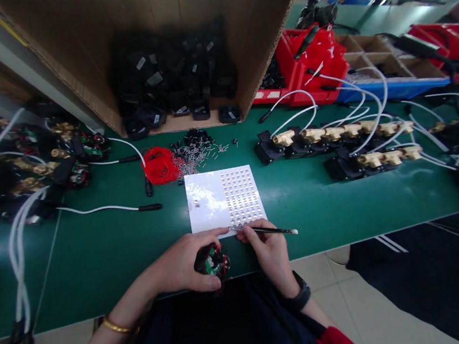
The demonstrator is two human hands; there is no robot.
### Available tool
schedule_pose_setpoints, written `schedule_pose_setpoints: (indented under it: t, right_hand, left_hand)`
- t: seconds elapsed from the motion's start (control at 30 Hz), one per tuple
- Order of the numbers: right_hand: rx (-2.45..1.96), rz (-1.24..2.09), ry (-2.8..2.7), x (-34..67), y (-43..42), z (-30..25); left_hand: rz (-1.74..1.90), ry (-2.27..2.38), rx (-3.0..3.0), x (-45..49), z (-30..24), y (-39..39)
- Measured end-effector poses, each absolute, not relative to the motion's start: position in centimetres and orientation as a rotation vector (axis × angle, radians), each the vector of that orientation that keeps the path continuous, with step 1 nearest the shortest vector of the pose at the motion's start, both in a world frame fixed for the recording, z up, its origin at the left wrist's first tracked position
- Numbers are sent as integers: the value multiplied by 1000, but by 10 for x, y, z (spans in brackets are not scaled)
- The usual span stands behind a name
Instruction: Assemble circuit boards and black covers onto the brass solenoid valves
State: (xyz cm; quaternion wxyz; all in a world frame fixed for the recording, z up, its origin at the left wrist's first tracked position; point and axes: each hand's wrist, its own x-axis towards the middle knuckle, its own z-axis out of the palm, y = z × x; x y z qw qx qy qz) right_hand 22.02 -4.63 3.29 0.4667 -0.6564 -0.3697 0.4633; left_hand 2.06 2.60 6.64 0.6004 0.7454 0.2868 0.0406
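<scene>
Gripping a black part [212, 262] in the left hand [185, 267], braced at the table [97, 255] edge; pinching a thin stick [270, 230] pen-fashion in the right hand [268, 252] for fine control, tip on the dotted sheet [208, 202] at twelve o'clock.

Location type: electronics assembly workshop. Indicators:
- a long bench with a green mat [321, 205];
- an open carton [83, 39] stocked with black housings [176, 78];
- red bins [315, 55] at the rear;
- brass-fitted units [342, 132] in rows, with white cables [371, 99] attached;
- loose pins [197, 151] scattered on the mat.
</scene>
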Motion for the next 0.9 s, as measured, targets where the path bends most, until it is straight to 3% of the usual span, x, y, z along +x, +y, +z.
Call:
schedule_pose_setpoints:
  t: [0.27,0.4,0.57,0.73,0.9]
  right_hand:
    - [-1538,1113,-798,214,-49,31]
    - [-1460,1175,-672,218,-53,28]
    - [-1229,1283,-429,221,-37,44]
    - [-946,1575,-431,195,-8,72]
    - [-978,1558,-471,171,-3,73]
  left_hand:
    - [161,650,1573,14,63,22]
    - [483,765,1386,-3,73,19]
    - [864,1258,1682,-12,87,16]
    - [993,1319,1520,7,55,8]
    - [1072,1288,1355,15,31,0]
